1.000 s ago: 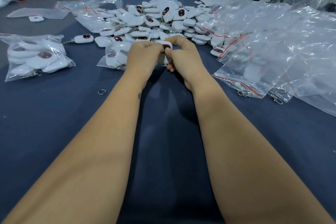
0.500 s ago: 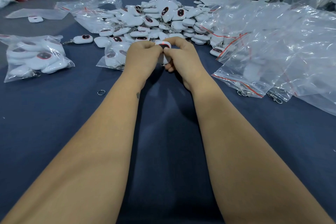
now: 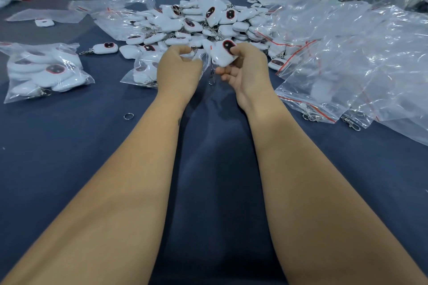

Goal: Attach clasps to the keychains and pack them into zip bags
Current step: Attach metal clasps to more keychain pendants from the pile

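White moulded-plastic keychain (image 3: 222,54), rounded body with a dark, red-rimmed oval on its face; judged light, rigid and smooth, so liable to slip if pinched only on its curved faces. Best taken across the narrow edges, leaving the chain end free. Short metal chain with clasp (image 3: 211,76) hangs below it, between the two hands; judged limp and small, fiddly to catch.

Right hand (image 3: 245,69): thumb and forefinger curled round the keychain body, holding it raised just above the table; lower fingers loosely bent beneath.

Left hand (image 3: 179,69): fingers curled inward, close beside the right; what it pinches is hidden behind the knuckles, cannot tell whether it holds a part.

Keychain pile (image 3: 196,23): loose heap just beyond both hands.

Filled zip bag (image 3: 44,71): well to the left of the left hand.

Empty zip bags (image 3: 347,53): slack clear film, heaped to the right of the right hand
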`<control>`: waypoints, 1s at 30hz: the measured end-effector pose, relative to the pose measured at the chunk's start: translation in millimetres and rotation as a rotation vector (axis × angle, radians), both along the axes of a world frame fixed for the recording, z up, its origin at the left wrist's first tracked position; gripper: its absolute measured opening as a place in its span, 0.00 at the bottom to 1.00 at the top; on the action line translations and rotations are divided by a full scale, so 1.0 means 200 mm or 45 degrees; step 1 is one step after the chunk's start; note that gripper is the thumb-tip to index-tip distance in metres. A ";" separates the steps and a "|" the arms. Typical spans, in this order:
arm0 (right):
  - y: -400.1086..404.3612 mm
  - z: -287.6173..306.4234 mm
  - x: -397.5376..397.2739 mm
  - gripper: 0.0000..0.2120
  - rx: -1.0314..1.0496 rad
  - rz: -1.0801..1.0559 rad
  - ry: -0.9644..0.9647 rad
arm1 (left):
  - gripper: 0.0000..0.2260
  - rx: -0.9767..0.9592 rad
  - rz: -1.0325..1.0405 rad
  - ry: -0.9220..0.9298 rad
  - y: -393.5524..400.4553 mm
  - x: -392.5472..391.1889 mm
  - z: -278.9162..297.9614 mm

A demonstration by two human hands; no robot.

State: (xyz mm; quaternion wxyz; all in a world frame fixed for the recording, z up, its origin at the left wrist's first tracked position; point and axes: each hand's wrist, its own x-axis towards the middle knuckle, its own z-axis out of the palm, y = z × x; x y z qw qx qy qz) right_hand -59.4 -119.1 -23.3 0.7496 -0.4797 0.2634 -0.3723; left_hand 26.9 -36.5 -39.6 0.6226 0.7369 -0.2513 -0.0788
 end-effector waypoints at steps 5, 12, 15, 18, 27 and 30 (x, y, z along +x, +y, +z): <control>0.01 0.01 -0.02 0.12 0.118 0.132 -0.278 | 0.08 0.133 0.010 -0.130 0.01 -0.02 0.00; 0.03 0.00 0.01 0.05 -0.211 0.133 -0.001 | 0.09 0.050 0.030 -0.009 0.02 -0.03 0.02; 0.02 -0.03 0.03 0.07 -0.474 0.031 0.266 | 0.09 -0.094 0.129 0.032 0.02 -0.02 0.03; 0.03 -0.05 0.03 0.08 -0.606 0.005 0.354 | 0.08 -0.140 0.152 -0.040 0.03 -0.04 0.05; 0.05 -0.07 0.03 0.16 -0.986 0.143 0.409 | 0.09 -0.022 0.126 -0.640 0.02 -0.08 0.04; 0.05 -0.07 0.04 0.09 -0.986 0.066 0.487 | 0.09 -0.043 0.130 -0.669 0.02 -0.08 0.04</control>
